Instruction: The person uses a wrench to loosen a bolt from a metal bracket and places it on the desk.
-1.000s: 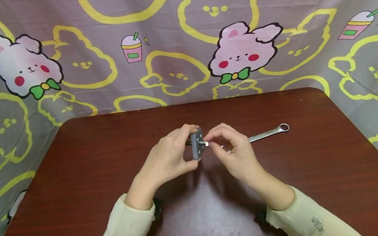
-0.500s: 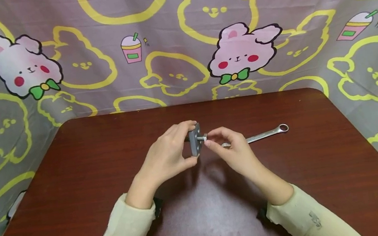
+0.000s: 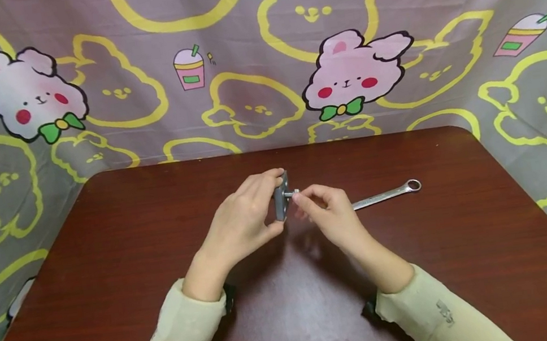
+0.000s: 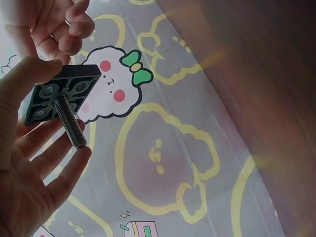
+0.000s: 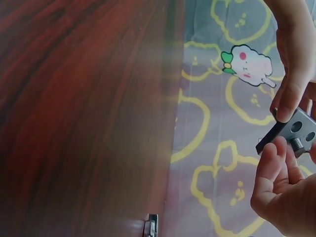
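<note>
My left hand (image 3: 241, 223) grips a small grey square plate (image 3: 280, 206) by its edges, above the table, thumb on one side and fingers on the other. Through the plate's middle runs a metal bolt (image 3: 289, 194). Its long threaded end (image 4: 71, 123) sticks out on the palm side in the left wrist view, close to the fingertips. On the other side, my right hand (image 3: 335, 214) pinches the bolt's head between thumb and fingers. Holes show in the plate's face (image 5: 302, 118) in the right wrist view. The fingers partly hide the bolt head.
A combination wrench (image 3: 384, 196) lies on the dark brown table (image 3: 449, 263), to the right of my right hand, its ring end pointing right. That hand covers its other end. A patterned curtain (image 3: 237, 38) hangs behind and beside the table.
Both hands have risen slightly with the plate and bolt. My right fingers have shifted around the bolt head, the thumb now crossing it. The wrench's near end has become hidden.
</note>
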`<state>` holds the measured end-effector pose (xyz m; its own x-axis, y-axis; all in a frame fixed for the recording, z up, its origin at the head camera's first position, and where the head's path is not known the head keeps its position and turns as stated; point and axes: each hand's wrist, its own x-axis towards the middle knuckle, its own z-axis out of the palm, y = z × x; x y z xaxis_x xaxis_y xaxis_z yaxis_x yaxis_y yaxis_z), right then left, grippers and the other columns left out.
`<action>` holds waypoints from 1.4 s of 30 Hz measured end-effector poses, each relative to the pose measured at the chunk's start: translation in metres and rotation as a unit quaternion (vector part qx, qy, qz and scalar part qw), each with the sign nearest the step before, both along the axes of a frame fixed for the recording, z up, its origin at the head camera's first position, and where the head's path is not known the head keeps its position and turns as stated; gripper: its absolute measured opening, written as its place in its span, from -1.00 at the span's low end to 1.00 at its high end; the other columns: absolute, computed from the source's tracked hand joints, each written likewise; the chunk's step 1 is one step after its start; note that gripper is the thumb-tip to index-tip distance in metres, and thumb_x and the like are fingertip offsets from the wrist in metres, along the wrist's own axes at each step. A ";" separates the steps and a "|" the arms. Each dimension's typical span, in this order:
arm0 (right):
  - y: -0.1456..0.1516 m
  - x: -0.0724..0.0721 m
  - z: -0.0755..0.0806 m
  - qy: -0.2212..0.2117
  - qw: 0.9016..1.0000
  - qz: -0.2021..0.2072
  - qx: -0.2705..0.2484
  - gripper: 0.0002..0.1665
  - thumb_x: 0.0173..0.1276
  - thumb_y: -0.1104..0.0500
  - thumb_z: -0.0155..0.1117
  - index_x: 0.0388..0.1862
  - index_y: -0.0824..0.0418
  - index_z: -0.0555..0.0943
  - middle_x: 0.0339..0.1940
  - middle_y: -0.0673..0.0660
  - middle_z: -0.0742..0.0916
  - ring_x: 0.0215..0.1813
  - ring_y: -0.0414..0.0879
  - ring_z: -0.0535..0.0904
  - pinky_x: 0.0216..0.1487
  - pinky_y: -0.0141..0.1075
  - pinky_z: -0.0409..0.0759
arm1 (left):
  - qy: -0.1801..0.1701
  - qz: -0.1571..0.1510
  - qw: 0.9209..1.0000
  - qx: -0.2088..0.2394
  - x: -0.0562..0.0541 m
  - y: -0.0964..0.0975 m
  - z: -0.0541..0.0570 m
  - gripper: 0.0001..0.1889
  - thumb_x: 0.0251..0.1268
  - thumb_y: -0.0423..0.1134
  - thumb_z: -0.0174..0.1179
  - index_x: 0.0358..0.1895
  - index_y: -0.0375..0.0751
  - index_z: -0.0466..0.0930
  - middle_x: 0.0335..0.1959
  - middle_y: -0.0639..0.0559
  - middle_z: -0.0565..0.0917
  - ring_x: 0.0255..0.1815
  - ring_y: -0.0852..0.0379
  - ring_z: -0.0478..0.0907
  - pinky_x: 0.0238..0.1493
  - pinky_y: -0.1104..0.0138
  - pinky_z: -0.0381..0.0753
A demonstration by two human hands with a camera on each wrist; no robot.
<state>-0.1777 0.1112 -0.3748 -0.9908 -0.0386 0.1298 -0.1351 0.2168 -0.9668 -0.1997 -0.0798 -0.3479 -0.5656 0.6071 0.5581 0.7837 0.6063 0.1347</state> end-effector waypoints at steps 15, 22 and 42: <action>-0.002 0.004 0.004 0.022 0.998 -0.010 -0.055 -0.79 0.37 0.29 0.27 -0.12 0.44 0.65 -0.37 0.31 0.73 -0.38 -0.20 0.68 -0.29 -0.37 0.68 | -0.005 -0.003 1.000 -0.006 0.000 0.001 0.005 -0.27 -0.17 -0.30 0.50 0.19 -0.25 0.41 0.22 -0.04 0.60 0.19 0.10 0.56 -0.06 0.29 0.70; 0.000 0.006 0.003 0.080 0.996 0.007 -0.031 -0.70 0.27 0.39 0.30 -0.01 0.35 0.65 -0.29 0.37 0.72 -0.28 -0.29 0.62 -0.24 -0.44 0.58 | -0.007 0.001 1.000 -0.015 -0.001 0.002 0.004 -0.20 -0.19 -0.29 0.50 0.27 -0.25 0.38 0.08 -0.01 0.66 0.13 0.12 0.59 -0.12 0.29 0.71; 0.000 0.009 0.009 0.100 0.991 0.015 -0.084 -0.75 0.23 0.50 0.27 -0.09 0.47 0.63 -0.14 0.27 0.74 -0.04 -0.17 0.70 0.00 -0.40 0.68 | -0.097 0.004 0.995 -0.027 -0.001 0.002 0.004 -0.19 -0.19 -0.24 0.52 0.27 -0.19 0.38 0.06 0.02 0.66 -0.02 0.13 0.60 -0.10 0.26 0.67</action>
<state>-0.1688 0.1110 -0.3660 -0.9435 -0.0292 0.3300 -0.3311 0.0476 -0.9424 -0.2007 -0.0778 -0.3438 -0.6641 0.6291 0.4040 0.7417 0.6224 0.2499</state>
